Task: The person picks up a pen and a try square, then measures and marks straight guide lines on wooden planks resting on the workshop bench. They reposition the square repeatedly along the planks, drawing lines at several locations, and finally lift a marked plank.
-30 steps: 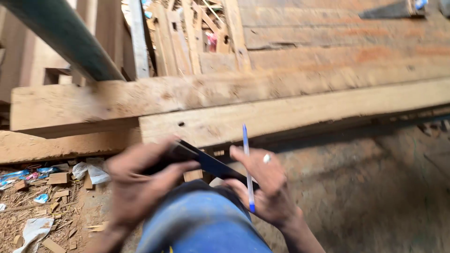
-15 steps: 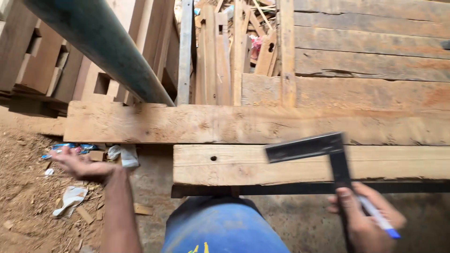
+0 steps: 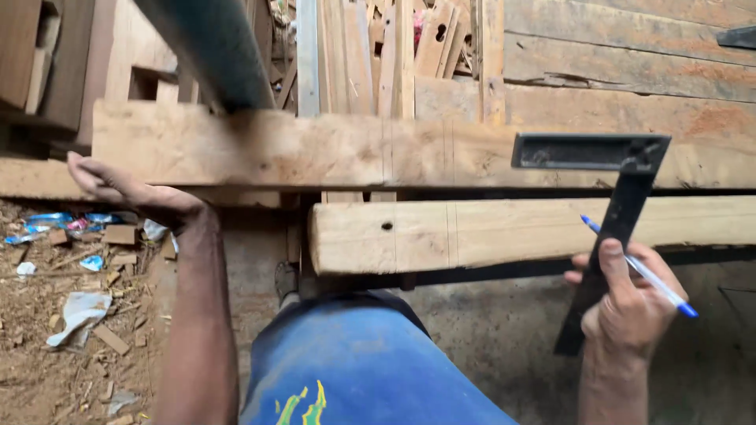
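Planks are stacked across the view, the widest being the rough upper plank (image 3: 276, 145), whose left end is touched by the left hand (image 3: 118, 185); that hand is laid open against the wood, fingers spread, nothing gripped. Just below and nearer lies the paler lower plank (image 3: 512, 232), with a small hole near its left end and a thin pencil line drawn across its face. Both planks look heavy and stiff, best shifted by their ends. A dark pipe (image 3: 213, 47) is seen slanting in from the upper left, above more stacked timber. A blue-clad knee (image 3: 354, 362) fills the bottom centre. Dirt floor (image 3: 63, 346) at the left is littered with offcuts and scraps of paper. A try square (image 3: 614, 189) is held in the right hand (image 3: 630, 303), which is closed around the lower part of its dark blade; the stock rests over the upper plank. The square is judged rigid, light, and safely gripped mid-blade. A blue pen (image 3: 642, 271) is pinched in the same hand.
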